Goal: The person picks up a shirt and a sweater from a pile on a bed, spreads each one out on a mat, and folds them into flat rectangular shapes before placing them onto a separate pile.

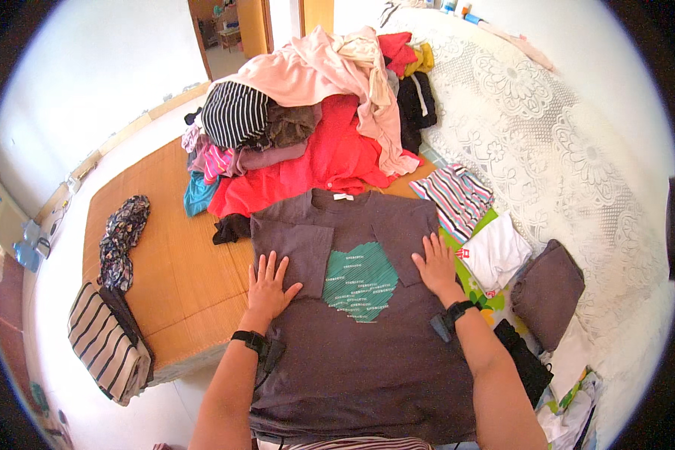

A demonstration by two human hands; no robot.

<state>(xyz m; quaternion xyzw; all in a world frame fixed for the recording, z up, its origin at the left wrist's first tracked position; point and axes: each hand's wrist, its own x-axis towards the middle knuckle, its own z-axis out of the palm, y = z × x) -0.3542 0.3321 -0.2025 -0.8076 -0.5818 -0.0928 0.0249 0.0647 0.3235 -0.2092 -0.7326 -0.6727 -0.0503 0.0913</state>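
Note:
A dark grey-brown T-shirt (360, 360) with a green print lies spread out before me, its collar away from me and both sleeves folded inward over the front. My left hand (270, 284) rests flat on the shirt's left edge beside the folded sleeve, fingers apart. On the right edge, near the other folded sleeve, my right hand (439, 267) lies flat with spread fingers. Neither hand grips the cloth. Each wrist wears a black strap with a small device. The lower hem of the shirt reaches close to my body.
Beyond the shirt rises a heap of clothes (315, 152) on a woven mat (185, 281). Folded striped clothing (109, 343) and a floral cloth (124, 242) lie at the left. At right are a striped garment (455, 199), a white garment (495, 253), a folded dark garment (548, 295) and a lace cover (517, 112).

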